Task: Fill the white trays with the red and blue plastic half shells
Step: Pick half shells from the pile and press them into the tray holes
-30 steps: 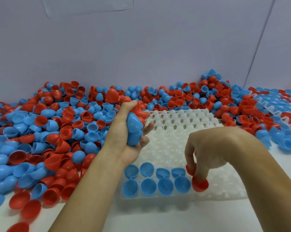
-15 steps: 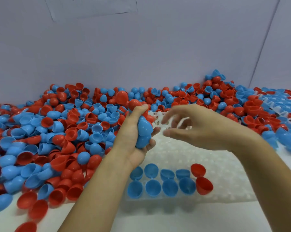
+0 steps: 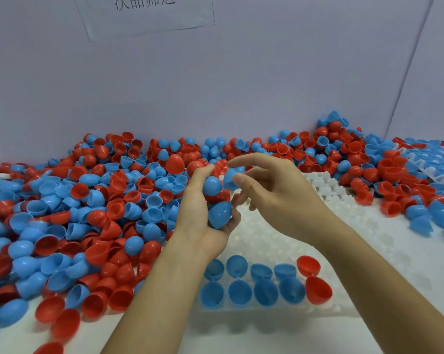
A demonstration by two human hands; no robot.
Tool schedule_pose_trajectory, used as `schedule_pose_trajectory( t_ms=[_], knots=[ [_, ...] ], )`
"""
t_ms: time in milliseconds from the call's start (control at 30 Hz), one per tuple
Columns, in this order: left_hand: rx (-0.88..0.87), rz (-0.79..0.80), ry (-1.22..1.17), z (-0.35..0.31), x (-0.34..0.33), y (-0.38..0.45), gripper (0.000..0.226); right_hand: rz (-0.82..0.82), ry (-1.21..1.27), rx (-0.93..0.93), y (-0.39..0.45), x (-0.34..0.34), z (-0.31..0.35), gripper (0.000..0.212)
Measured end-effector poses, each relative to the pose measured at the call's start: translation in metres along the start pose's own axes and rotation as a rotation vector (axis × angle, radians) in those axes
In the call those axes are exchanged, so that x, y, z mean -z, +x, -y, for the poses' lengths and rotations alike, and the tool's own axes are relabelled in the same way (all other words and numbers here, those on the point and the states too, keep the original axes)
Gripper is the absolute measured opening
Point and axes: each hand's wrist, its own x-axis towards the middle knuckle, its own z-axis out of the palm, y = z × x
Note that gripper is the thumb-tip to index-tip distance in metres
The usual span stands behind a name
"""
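Since half a second ago the right hand (image 3: 274,192) has closed in on the left hand (image 3: 203,213) and now pinches a blue half shell (image 3: 229,178) between thumb and forefinger at the top of the handful, where before its fingers were spread and held nothing. The left hand still grips its cluster of shells (image 3: 217,200), fingers curled round blue ones above and below and a red one between them; how many it holds in all is hard to tell, since the palm hides some. Both hands hang above the middle of the white tray (image 3: 279,241). The tray's near edge carries the same fill as before: two rows of four blue shells (image 3: 251,282), open side up, ending on the right in a pair of red shells (image 3: 314,279). The rest of its cups lie bare. A loose heap of red and blue shells (image 3: 88,215) covers the tabletop's left side and runs along its far edge to the right corner.
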Motion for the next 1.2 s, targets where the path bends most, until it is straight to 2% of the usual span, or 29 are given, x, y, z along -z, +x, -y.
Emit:
schedule_pose_trajectory(
  t_ms=[167, 400, 600, 767, 933, 1067, 1200],
  knots=[
    [0.022, -0.028, -0.07, -0.001, 0.0, 0.001, 0.04, -0.047, 0.136, -0.031, 0.0, -0.004, 0.001, 0.013],
    [-0.012, -0.069, -0.091, -0.004, 0.001, 0.001, 0.032, -0.113, 0.346, -0.2, 0.0, -0.011, -0.001, 0.019],
    [-0.034, -0.131, -0.058, -0.002, 0.001, 0.003, 0.035, -0.201, 0.017, -0.118, 0.002, -0.017, -0.007, 0.014],
    [-0.068, -0.103, -0.009, -0.001, 0.002, 0.006, 0.032, -0.216, -0.263, 0.005, -0.001, -0.02, -0.012, 0.011],
    [-0.081, -0.12, 0.031, 0.001, 0.001, 0.008, 0.037, -0.229, -0.329, 0.011, 0.0, -0.017, -0.017, 0.004],
    [-0.096, -0.123, 0.063, 0.003, -0.002, 0.008, 0.043, -0.062, -0.434, 0.091, -0.002, -0.009, -0.018, 0.038],
    [-0.092, -0.143, 0.078, 0.003, -0.001, 0.009, 0.034, 0.08, -0.538, 0.093, -0.001, 0.006, -0.014, 0.042]
  ],
)
